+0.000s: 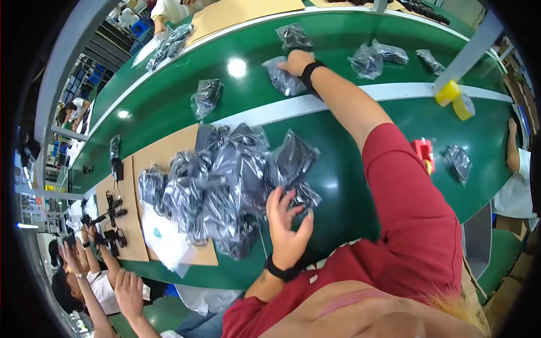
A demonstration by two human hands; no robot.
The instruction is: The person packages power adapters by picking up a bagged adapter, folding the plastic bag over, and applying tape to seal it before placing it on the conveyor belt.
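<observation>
My right hand (296, 61) lies flat, fingers apart, on a small clear-bagged black item (283, 79) at upper centre; left hand (287, 222) open, touching the pile of bagged black items (225, 180) mid-frame on green tabletop (344, 186)

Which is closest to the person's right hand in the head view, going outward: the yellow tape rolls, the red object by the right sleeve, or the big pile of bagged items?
From the right hand, which rests on a small bag on the green belt:
1. Pile of bagged items, below and left, by the left hand.
2. Red object, lower right, beside the sleeve. Only a little farther than the pile.
3. Yellow tape rolls, far right, by the grey post.
</observation>
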